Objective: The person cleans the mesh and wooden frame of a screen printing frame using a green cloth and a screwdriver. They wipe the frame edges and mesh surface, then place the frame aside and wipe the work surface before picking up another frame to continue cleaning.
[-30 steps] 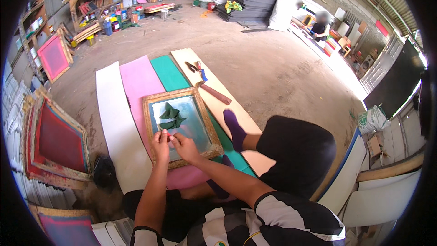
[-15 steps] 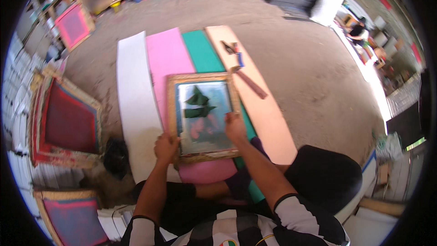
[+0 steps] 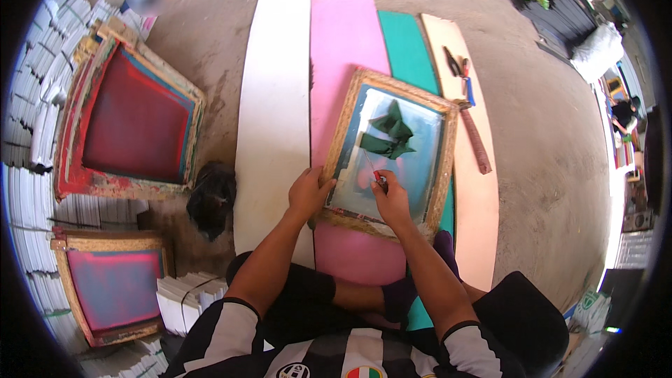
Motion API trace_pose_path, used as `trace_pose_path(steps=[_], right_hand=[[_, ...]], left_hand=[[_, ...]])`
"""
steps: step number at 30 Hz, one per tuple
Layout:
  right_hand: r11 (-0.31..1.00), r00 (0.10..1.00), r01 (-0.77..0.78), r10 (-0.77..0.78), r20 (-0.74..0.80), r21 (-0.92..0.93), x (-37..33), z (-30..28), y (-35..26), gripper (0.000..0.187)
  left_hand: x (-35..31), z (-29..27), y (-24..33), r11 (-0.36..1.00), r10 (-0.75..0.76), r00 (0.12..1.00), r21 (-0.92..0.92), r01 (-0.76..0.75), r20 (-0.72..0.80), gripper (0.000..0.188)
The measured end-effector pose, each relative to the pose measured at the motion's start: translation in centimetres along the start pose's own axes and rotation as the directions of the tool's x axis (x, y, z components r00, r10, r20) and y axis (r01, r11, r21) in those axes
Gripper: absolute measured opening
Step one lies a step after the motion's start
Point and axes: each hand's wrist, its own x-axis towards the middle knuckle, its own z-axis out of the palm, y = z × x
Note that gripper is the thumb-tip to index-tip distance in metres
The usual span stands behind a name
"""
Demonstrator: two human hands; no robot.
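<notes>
A wooden-framed mesh screen (image 3: 448,161) lies tilted across coloured boards in front of me, its blue-grey mesh facing up. My left hand (image 3: 308,194) is closed round the lower part of its left rail. In my right hand (image 3: 393,201), over the lower middle of the mesh, is a slim tool with a red handle and thin metal shaft, which looks like a screwdriver (image 3: 379,176). Its shaft points up and left toward a crumpled dark green cloth (image 3: 392,129) resting on the mesh. My fingers hide part of the handle.
White (image 3: 273,112), pink (image 3: 346,35), green (image 3: 409,49) and peach (image 3: 483,224) boards lie side by side. On the peach one are pliers (image 3: 452,61), a red-and-blue-handled tool (image 3: 467,84) and a hammer (image 3: 476,140). Framed screens (image 3: 196,126) and paper stacks (image 3: 28,210) stand at left.
The framed screen has turned clockwise. My right hand has left its right rail and now holds the red-handled screwdriver over the mesh. My left hand stays on the left rail. The view has shifted.
</notes>
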Motion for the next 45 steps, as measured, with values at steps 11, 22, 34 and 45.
trace_pose_path(steps=[11, 22, 34, 45], right_hand=[[0.999, 0.954, -0.019, 0.032, 0.298, -0.048, -3.7, 2.6, -4.4, 0.029], [0.964, 0.920, 0.178, -0.091, 0.382, -0.199, -3.8, 2.6, -3.7, 0.032], [0.818, 0.856, 0.357, -0.094, 0.508, -0.451, -1.8, 1.8, -7.2, 0.031], [0.811, 0.849, 0.382, -0.118, 0.515, -0.443, -0.2, 2.2, -7.1, 0.034]], left_hand=[[-1.6, -4.8, -4.0, 0.971, -0.239, 0.767, 0.125, 0.205, 0.596, 0.065], [-0.5, -4.7, -3.3, 0.949, -0.266, 0.492, 0.137, 0.282, 0.829, 0.072], [-0.5, -4.1, -5.0, 0.894, -0.173, 0.471, -0.063, 0.443, 0.865, 0.059], [-0.3, -5.3, -5.1, 0.824, -0.248, 0.605, -0.164, 0.542, 0.756, 0.055]])
